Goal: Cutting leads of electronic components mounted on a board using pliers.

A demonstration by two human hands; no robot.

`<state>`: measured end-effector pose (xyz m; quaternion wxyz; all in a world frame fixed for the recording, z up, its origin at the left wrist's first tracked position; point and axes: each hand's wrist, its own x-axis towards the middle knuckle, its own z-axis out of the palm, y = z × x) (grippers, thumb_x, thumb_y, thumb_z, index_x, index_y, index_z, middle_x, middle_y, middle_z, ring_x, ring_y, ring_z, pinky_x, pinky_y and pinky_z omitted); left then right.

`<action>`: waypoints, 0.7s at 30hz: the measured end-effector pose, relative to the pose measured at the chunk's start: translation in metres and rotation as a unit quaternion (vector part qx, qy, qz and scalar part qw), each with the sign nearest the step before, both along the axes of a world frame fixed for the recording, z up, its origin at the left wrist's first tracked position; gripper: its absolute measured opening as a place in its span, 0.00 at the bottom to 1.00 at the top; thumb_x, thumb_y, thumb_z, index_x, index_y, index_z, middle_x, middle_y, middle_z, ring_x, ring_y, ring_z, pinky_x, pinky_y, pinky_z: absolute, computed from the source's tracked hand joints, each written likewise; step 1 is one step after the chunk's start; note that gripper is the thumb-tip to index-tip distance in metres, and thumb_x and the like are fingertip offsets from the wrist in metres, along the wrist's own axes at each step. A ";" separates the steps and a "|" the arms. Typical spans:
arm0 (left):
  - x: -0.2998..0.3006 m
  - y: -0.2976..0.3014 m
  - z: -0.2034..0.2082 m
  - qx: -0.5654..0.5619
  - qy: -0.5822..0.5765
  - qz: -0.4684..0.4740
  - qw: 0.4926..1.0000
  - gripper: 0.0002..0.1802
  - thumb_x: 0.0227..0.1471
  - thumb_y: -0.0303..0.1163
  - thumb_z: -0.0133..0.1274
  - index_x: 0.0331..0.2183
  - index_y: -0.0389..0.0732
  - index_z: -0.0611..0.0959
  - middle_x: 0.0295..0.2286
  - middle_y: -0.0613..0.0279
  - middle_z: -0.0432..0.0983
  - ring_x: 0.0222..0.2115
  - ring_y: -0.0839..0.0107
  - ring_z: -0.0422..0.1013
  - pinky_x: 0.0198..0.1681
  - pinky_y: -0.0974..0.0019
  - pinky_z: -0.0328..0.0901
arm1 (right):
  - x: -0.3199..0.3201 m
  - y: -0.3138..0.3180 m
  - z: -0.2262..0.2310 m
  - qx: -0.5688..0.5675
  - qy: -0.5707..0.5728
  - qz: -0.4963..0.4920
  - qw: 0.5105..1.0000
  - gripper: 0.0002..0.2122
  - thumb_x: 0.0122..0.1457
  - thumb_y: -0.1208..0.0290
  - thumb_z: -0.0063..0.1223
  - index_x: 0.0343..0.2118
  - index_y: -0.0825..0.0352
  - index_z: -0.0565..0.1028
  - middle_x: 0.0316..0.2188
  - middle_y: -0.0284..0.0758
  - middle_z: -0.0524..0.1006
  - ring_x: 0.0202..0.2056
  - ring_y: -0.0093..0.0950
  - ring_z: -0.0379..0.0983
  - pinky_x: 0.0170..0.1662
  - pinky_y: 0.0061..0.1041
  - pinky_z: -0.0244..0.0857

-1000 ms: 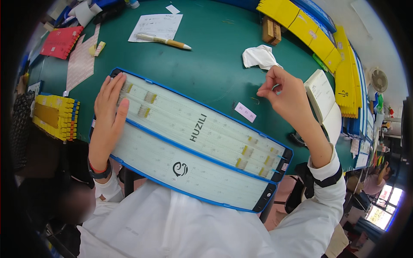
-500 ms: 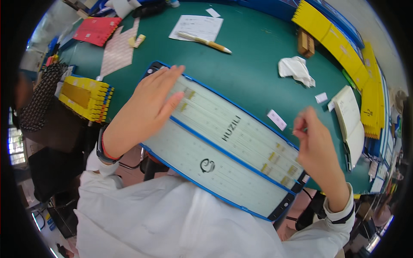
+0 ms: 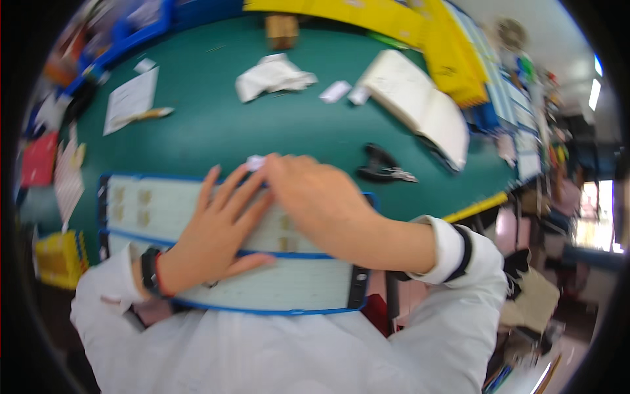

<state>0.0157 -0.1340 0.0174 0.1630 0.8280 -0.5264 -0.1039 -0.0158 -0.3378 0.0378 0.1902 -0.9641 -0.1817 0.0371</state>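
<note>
A long, flat blue-rimmed case (image 3: 308,285) with two pale panels lies in front of me, small gold-brown clusters showing under its far panel. My left hand (image 3: 220,230) rests on it with fingers spread and thumb apart. Against those fingertips comes my right hand (image 3: 321,200), its fingers bent and drawn together; what they pinch, if anything, is hidden. A small white paper card (image 3: 255,162) shows at the case's far edge, partly covered by both hands' fingertips. Motion blurs the picture.
Beyond the case are a crumpled white tissue (image 3: 272,77), an open notebook (image 3: 420,98), a black-handled tool with a metal tip (image 3: 382,165) and a paper sheet (image 3: 131,98) with a pen (image 3: 144,115). Yellow folders (image 3: 453,59) line the back. A small wooden block (image 3: 281,31) stands there.
The view has swung rightward, and the case now lies level across it. My right hand has come from the case's right end to meet my left hand, which has moved nearer its middle.
</note>
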 end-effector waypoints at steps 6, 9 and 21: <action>0.001 -0.006 -0.002 -0.002 0.006 -0.007 1.000 0.50 0.38 0.57 0.59 0.57 0.38 0.64 0.59 0.40 0.52 0.60 0.41 0.48 0.61 0.34 0.35 | -0.024 -0.072 0.028 0.017 0.023 -0.134 0.991 0.18 0.49 0.80 0.55 0.44 0.69 0.67 0.40 0.42 0.70 0.43 0.41 0.67 0.47 0.34 0.63; 0.000 0.002 0.000 0.009 0.011 0.007 1.000 0.51 0.37 0.56 0.60 0.58 0.39 0.63 0.60 0.40 0.51 0.60 0.40 0.48 0.61 0.33 0.34 | -0.030 -0.105 0.010 0.003 0.038 -0.207 0.978 0.26 0.47 0.74 0.63 0.51 0.69 0.68 0.45 0.41 0.67 0.48 0.40 0.64 0.51 0.33 0.61; -0.002 -0.004 -0.007 -0.009 -0.015 0.007 1.000 0.49 0.40 0.60 0.57 0.55 0.36 0.66 0.54 0.41 0.57 0.53 0.41 0.55 0.58 0.32 0.43 | -0.042 -0.090 -0.005 0.325 -0.117 -0.279 0.896 0.27 0.42 0.75 0.69 0.48 0.69 0.72 0.48 0.39 0.73 0.45 0.30 0.74 0.48 0.26 0.69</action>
